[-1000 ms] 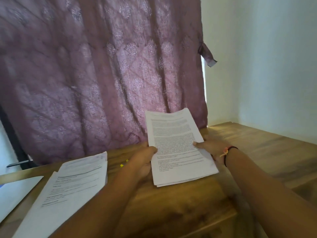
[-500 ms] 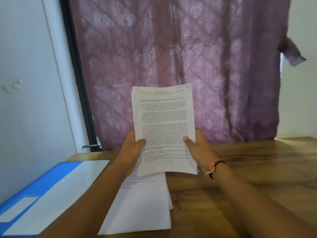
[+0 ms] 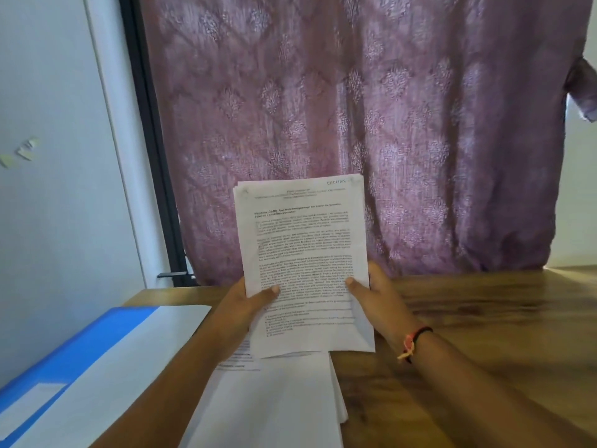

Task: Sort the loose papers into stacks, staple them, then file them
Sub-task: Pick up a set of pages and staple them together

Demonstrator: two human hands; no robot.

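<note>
Fingers [image 3: 273, 290] of the left hand [image 3: 245, 305] and right hand [image 3: 384, 302] clamp the sheaf [image 3: 303, 253] by its sides, it's up off the desk [image 3: 484, 318] now, swung over the stack [image 3: 281, 399] beside the folder [image 3: 80, 367] at the left edge, so squaring likely next, stapling still ahead.

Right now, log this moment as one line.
phase: sorting | left hand: grips sheaf, left edge | right hand: grips right edge | sheaf: upright over paper stack | blue folder: left
</note>
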